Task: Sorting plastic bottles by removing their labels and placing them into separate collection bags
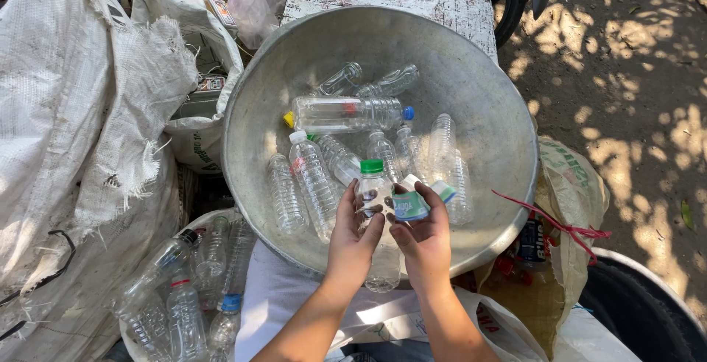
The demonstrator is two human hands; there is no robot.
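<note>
My left hand (352, 238) grips a clear plastic bottle with a green cap (373, 185), held upright over the near rim of a large grey metal basin (482, 97). My right hand (423, 237) pinches a teal and white label (409, 204) that is partly peeled off that bottle. Inside the basin lie several empty clear bottles, among them a big one with a blue cap (347, 114) and one with a white cap (313, 178).
White woven sacks (81, 111) pile up on the left. Below the basin a white container holds more clear bottles (184, 288). A tan sack with a red string (567, 215) sits at right beside a dark tub (641, 303). Dirt ground lies further right.
</note>
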